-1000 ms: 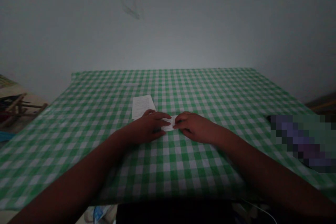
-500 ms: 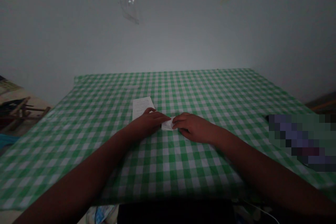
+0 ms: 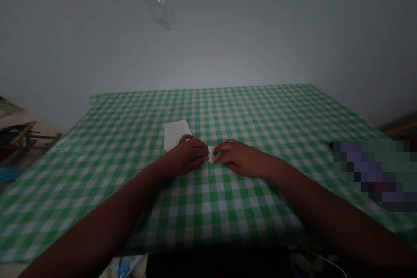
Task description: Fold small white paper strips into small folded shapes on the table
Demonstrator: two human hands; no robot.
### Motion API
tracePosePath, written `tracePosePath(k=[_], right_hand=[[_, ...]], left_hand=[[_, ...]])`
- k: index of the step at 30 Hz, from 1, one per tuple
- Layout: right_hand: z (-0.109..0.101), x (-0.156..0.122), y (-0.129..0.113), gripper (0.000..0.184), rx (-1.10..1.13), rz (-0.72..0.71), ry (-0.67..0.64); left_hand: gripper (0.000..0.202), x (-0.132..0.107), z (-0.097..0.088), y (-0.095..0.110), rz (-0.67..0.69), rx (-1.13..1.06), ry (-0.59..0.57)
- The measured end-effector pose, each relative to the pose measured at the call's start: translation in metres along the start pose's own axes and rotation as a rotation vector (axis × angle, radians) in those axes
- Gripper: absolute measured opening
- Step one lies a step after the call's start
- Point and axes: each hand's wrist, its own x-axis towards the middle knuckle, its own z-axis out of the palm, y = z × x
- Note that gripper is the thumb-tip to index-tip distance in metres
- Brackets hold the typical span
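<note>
A small folded piece of printed paper (image 3: 213, 155) lies between my two hands near the middle of the table. My left hand (image 3: 186, 155) pinches its left edge, fingers pressed together. From the other side, my right hand (image 3: 239, 157) grips the paper's right part with thumb and fingertips, which cover some of it. Just behind my left hand a flat white printed sheet (image 3: 175, 134) rests on the cloth, its lower right part hidden by that hand.
A green and white checked cloth (image 3: 208, 208) covers the table. Toward the back left lies a thin pale strip (image 3: 162, 108). A pixelated item (image 3: 374, 173) sits at the right edge. The wall (image 3: 208, 52) rises behind, with a clear plastic piece (image 3: 158, 4) on it.
My left fingers have come down from the top of the folded paper to its left edge and closed there. The paper has turned up slightly, showing print. My right hand has barely moved.
</note>
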Motion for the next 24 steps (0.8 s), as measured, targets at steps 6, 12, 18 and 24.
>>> tracePosePath(k=[6,12,18,24], right_hand=[[-0.004,0.002,-0.005,0.038,-0.018,0.003,-0.024],[-0.001,0.004,-0.005,0.032,-0.007,0.004,0.007],[0.000,0.003,-0.006,0.035,0.023,0.034,0.043],[0.005,0.003,-0.005,0.037,-0.019,0.049,0.042]], left_hand=[[0.021,0.005,0.013,0.001,-0.109,0.081,0.040],[0.019,0.008,0.020,0.006,-0.153,0.176,0.055],[0.014,0.009,0.023,0.010,-0.235,0.160,0.090],[0.019,0.010,0.022,0.012,-0.253,0.216,0.069]])
